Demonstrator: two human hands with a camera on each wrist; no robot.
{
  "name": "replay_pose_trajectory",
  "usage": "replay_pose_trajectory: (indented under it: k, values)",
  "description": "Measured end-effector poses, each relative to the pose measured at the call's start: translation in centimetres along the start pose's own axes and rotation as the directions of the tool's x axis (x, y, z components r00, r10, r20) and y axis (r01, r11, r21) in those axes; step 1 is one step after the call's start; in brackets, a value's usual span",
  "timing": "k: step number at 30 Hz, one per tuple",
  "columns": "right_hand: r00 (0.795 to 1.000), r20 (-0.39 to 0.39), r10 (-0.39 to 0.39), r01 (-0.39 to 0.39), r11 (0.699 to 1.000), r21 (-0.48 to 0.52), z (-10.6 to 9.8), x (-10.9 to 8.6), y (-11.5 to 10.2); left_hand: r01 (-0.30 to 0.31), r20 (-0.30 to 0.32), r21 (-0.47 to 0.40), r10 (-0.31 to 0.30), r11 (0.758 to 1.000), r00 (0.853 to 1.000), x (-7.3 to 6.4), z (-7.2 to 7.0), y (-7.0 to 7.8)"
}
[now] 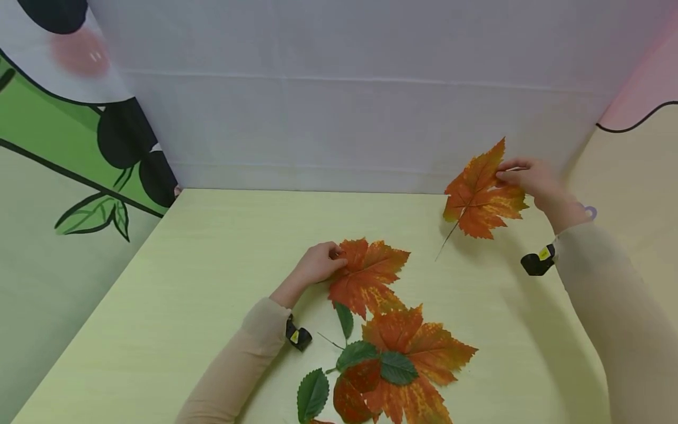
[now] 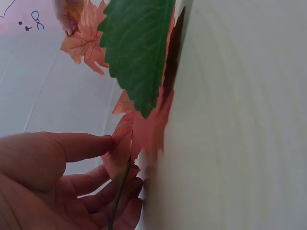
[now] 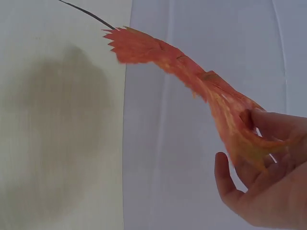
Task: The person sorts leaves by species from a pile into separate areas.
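Observation:
Raised above the back right of the table is an orange maple leaf (image 1: 484,194) with a thin stem. My right hand (image 1: 535,182) pinches it by its edge, and the right wrist view shows the leaf (image 3: 177,67) bent, its stem pointing away. Near the table's middle, my left hand (image 1: 320,263) pinches the edge of another orange maple leaf (image 1: 368,274) between thumb and fingers. In the left wrist view, a dark stem runs past the fingers (image 2: 86,148). Just in front lies a larger orange maple leaf (image 1: 429,353), partly covered by green leaves (image 1: 399,368).
A smaller reddish leaf (image 1: 352,400) and a serrated green leaf (image 1: 312,394) lie at the near edge of the pile. The pale yellow table (image 1: 212,265) meets a white cloth backdrop (image 1: 344,129) behind. Cartoon-printed cloth (image 1: 47,118) hangs at the left.

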State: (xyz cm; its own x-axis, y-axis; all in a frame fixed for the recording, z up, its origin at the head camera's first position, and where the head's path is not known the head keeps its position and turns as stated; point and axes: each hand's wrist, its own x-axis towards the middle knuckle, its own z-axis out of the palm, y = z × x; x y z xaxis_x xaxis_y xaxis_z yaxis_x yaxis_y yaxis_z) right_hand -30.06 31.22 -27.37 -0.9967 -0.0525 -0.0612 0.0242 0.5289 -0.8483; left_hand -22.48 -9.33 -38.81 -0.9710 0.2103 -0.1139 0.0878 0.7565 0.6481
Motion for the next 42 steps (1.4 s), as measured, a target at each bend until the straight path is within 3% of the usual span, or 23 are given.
replay_pose_trajectory:
  k: [5,8,16,26,33,42]
  values:
    - [0.999,0.037,-0.007,0.012,0.991,-0.132,-1.2,0.2,0.4,0.029,-0.006,-0.059,-0.03,0.998,1.0,0.0,0.1,-0.4]
    - [1.0,0.016,-0.027,0.03,0.976,-0.216,-1.5,0.4,0.8,0.042,-0.011,-0.078,-0.043,0.996,0.999,0.0,0.1,-0.5]
    - [0.993,-0.106,-0.055,-0.002,0.883,-0.47,-1.5,0.6,3.3,0.068,-0.017,-0.105,-0.07,0.992,0.997,-0.2,0.0,-0.3]
    - [0.978,-0.206,-0.028,-0.089,0.841,-0.534,-1.4,0.8,5.5,0.071,-0.016,-0.126,-0.074,0.99,0.997,-0.4,-0.2,-0.3]
    - [0.969,-0.246,0.002,-0.134,0.843,-0.521,-0.9,1.5,7.5,0.085,-0.009,-0.135,-0.087,0.987,0.996,-0.4,-0.1,-0.5]
    - [0.951,-0.307,0.038,-0.22,0.782,-0.583,-1.1,2.0,8.8,0.086,-0.011,-0.127,-0.088,0.988,0.996,-0.7,0.0,-0.5]
